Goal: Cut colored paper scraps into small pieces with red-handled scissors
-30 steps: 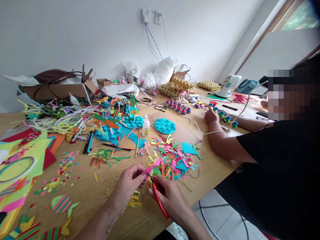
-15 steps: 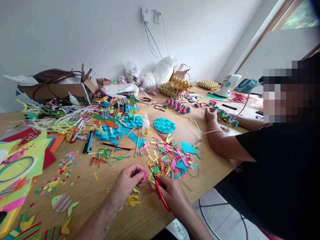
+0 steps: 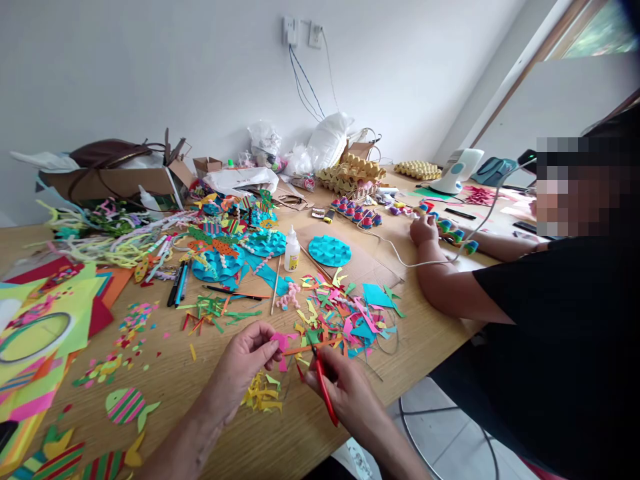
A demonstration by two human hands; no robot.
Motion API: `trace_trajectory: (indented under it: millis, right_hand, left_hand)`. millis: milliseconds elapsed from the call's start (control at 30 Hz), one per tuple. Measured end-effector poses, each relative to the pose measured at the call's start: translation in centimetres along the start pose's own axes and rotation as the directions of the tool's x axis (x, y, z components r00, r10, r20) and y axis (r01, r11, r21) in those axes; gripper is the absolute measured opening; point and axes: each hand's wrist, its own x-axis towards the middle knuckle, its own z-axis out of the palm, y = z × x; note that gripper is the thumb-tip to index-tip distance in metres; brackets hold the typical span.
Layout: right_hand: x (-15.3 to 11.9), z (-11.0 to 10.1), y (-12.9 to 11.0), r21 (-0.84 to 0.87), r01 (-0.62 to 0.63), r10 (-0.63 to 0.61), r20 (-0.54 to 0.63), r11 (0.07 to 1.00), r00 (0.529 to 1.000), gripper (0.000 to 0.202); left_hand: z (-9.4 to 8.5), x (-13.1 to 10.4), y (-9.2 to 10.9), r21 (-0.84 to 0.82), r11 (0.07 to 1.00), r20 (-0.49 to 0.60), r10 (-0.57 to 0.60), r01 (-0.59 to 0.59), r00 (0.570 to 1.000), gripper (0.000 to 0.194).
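My left hand (image 3: 254,350) pinches a small pink paper piece (image 3: 280,341) between thumb and fingertips. In my right hand (image 3: 345,380) is a pair of red-handled scissors (image 3: 326,390), with the dark blades pointing up and away from me, a little right of the pink paper and apart from it. An orange paper strip (image 3: 320,346) lies by the blades. Just under my left hand is a pink scrap (image 3: 283,365). Yellow paper clippings (image 3: 263,393) are on the table between my forearms. Beyond the scissors spreads a heap of coloured paper scraps (image 3: 345,313).
A glue bottle (image 3: 292,252) stands beside blue-painted egg-carton rounds (image 3: 330,251). Striped paper fish (image 3: 125,405) and coloured sheets (image 3: 75,307) lie at left. On the right, a co-worker's hand (image 3: 424,228) holds a painted egg-carton strip (image 3: 450,232). A white cable (image 3: 395,253) crosses the table.
My left hand has shifted slightly left with the pink paper. The scissors have tilted more upright, away from the paper. A pink scrap now shows below the left hand.
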Motion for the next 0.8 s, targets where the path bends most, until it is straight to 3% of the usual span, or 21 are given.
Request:
trace_trajectory:
  millis: [133, 233, 367, 533, 667, 800]
  right_hand:
    - [0.7, 1.8, -0.5, 0.334, 0.028, 0.002, -0.088, 0.942, 0.996, 0.022]
    - [1.4, 3.0, -1.0, 0.433, 0.072, -0.023, -0.117, 0.898, 0.993, 0.023]
    - [2.0, 3.7, -1.6, 0.424, 0.102, -0.034, -0.164, 0.900, 0.986, 0.023]
    - [2.4, 4.0, -2.3, 0.385, 0.121, -0.072, -0.138, 0.915, 0.988, 0.020]
    - [2.3, 4.2, -3.0, 0.300, 0.122, -0.094, -0.105, 0.946, 0.990, 0.021]
    - [1.4, 4.2, -3.2, 0.128, 0.132, -0.127, -0.047, 0.983, 0.991, 0.024]
  left_hand:
    - [0.4, -0.8, -0.1, -0.103, 0.995, 0.005, 0.015, -0.014, 1.000, 0.007]
    - [0.7, -1.2, 0.1, -0.142, 0.990, 0.018, -0.004, 0.006, 1.000, 0.010]
    - [0.4, -1.7, 0.3, -0.114, 0.993, -0.008, -0.007, 0.006, 1.000, 0.012]
    - [-0.4, -2.3, 0.1, 0.008, 1.000, -0.015, -0.020, 0.020, 1.000, 0.014]
    - [-1.2, -2.5, -0.2, 0.144, 0.989, 0.007, 0.037, -0.037, 0.999, 0.020]
    - [-2.3, -2.9, -0.2, 0.135, 0.988, -0.074, 0.083, -0.073, 0.994, 0.018]
